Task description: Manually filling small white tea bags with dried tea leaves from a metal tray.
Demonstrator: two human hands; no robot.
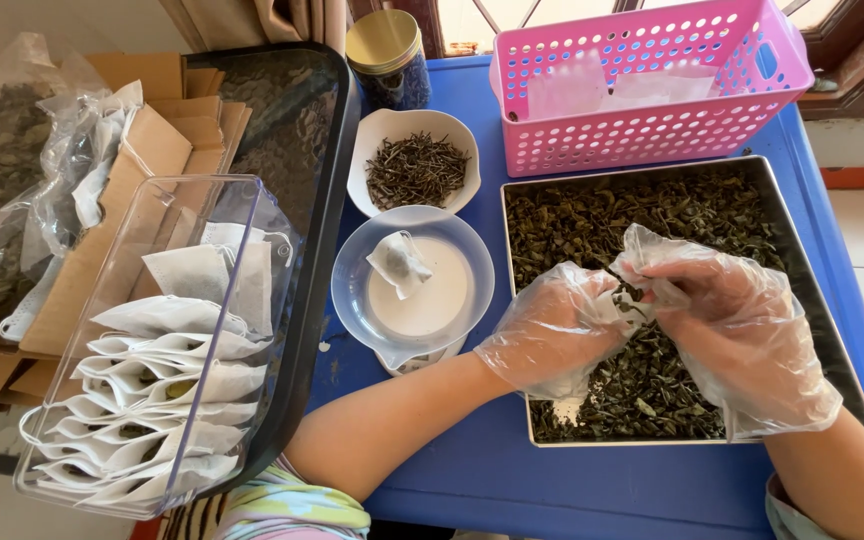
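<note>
Right now two hands in thin, crinkly plastic gloves meet over one square metal tray of dry, curly green leaves at the blue table's right edge. Left hand and right hand pinch some leaves together. Beside the tray, one small white bag lies in one round clear bowl.

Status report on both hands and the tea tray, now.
Left hand and right hand, gloved, pinching a small bag over the metal tray of dried tea leaves. One filled bag on the scale dish. Nothing in the way.
</note>
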